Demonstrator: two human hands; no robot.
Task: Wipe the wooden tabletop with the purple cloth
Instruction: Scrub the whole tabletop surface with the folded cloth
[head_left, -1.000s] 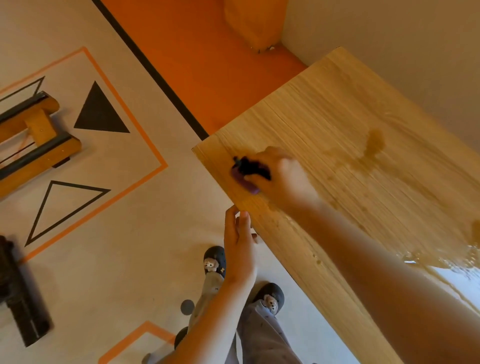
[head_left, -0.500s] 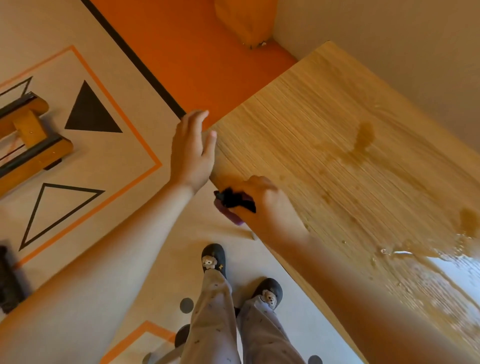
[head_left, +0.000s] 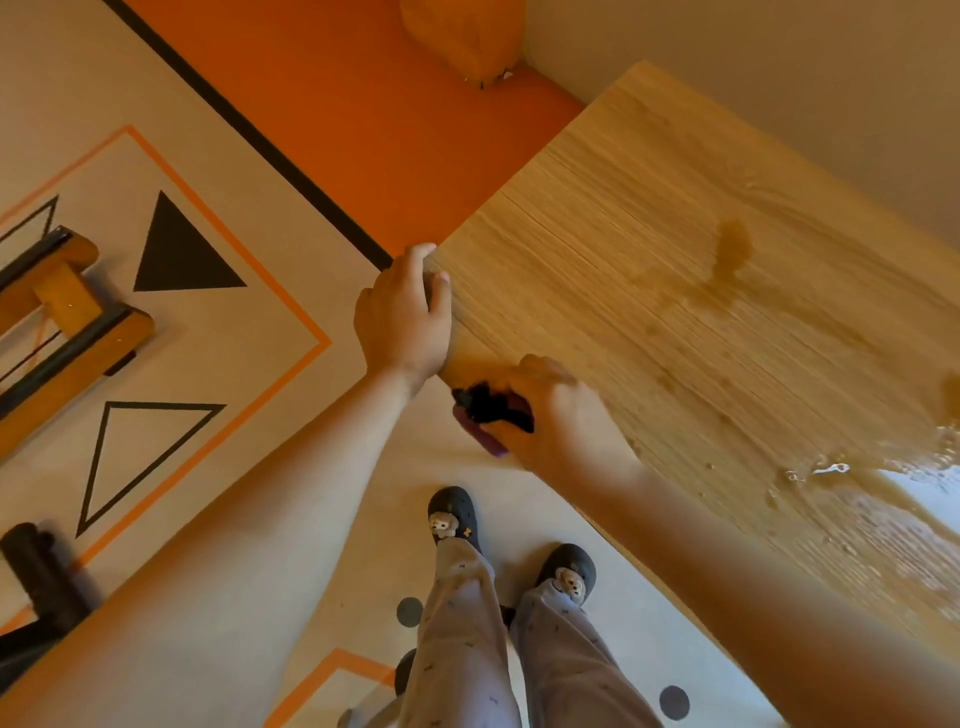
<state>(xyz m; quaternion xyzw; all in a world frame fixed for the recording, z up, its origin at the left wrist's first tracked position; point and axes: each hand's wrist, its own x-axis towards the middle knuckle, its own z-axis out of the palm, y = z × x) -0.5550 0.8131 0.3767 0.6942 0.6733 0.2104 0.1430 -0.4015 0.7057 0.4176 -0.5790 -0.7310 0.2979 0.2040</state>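
Note:
The wooden tabletop (head_left: 675, 270) fills the right half of the view, with wet streaks and a glossy wet patch at its right side. My right hand (head_left: 550, 415) is shut on the bunched purple cloth (head_left: 488, 415) at the table's near left edge, where the cloth pokes out past the rim. My left hand (head_left: 405, 317) grips the table's left corner, fingers curled over the edge and thumb on top. Most of the cloth is hidden inside my right fist.
Below the table are my feet in dark slippers (head_left: 452, 514) on a beige mat with orange lines and black triangles (head_left: 182, 249). A wooden frame (head_left: 62, 312) lies at the left. An orange floor strip and an orange block (head_left: 462, 36) lie beyond the corner.
My left hand rose from below the table edge to the corner and closed around it. My right hand dragged the cloth from on the top to the near edge.

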